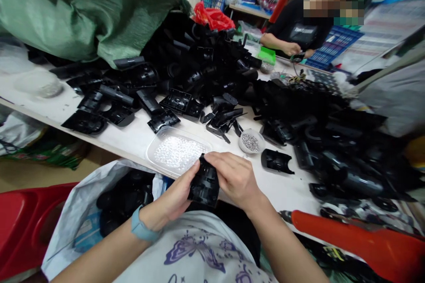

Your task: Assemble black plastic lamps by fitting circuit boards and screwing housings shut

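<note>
Between my hands, at the table's near edge, is a black curved plastic shell (203,184) with its ribbed inside facing up. My left hand (177,194) is wrapped round its left side, thumb along the edge. The bent fingers of my right hand (234,174) press at the shell's upper right corner; whether a small part is between them is hidden. Just beyond lies a clear tray (151,152) of small shiny clear pieces. A small round bowl (262,143) of metal screws stands to its right, and another black shell (276,161) rests right of the bowl.
Black plastic parts (212,70) are heaped across the white table (133,143), partly under a green sheet (83,9). An orange power screwdriver (348,234) lies at the right. Left below is a white sack (73,216) with black parts. A person (299,31) works across the table.
</note>
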Demonstrator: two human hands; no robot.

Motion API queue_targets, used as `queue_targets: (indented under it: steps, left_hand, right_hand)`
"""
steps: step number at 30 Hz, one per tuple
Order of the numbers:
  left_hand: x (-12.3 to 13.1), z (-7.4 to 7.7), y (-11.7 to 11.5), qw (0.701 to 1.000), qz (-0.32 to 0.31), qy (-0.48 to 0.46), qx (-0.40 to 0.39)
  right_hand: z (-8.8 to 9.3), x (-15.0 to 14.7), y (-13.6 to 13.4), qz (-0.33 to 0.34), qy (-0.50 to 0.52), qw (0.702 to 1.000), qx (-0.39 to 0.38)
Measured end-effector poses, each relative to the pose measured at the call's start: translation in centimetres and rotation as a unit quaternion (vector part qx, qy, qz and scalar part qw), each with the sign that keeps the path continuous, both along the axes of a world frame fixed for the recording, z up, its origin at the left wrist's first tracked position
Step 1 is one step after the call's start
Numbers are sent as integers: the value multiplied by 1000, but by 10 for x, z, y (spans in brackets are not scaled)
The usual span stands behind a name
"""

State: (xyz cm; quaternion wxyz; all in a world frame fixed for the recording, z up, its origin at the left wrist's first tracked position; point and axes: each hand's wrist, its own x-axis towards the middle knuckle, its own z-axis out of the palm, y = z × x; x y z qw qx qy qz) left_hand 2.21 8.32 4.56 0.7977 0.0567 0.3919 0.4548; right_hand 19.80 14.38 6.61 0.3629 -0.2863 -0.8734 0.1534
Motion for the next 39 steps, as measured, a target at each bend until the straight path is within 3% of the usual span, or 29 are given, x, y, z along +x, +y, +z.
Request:
queue_targets:
  steps: [2,6,11,14,30,39]
  left_hand:
    - [1,0,-2,1000,-8,-18,8]
    - [3,6,0,998,-36,-52,0]
    - [4,14,5,999,-25,-38,-16]
    - [5,14,5,999,-16,-23,-29]
    - [6,18,8,998,-19,-28,-60]
    - [3,17,4,996,-46,-51,-63]
  right_hand:
    - [2,-2,-1,-13,34,999,-26]
    - [5,-6,-4,-103,133,984,-63]
    - [4,-7,-3,-89,105,990,-39]
    - [4,-6,0,-116,84,989,-38]
    - [4,5,6,-103,-5,994,-40]
    - [9,6,10,-101,-20,984,-146]
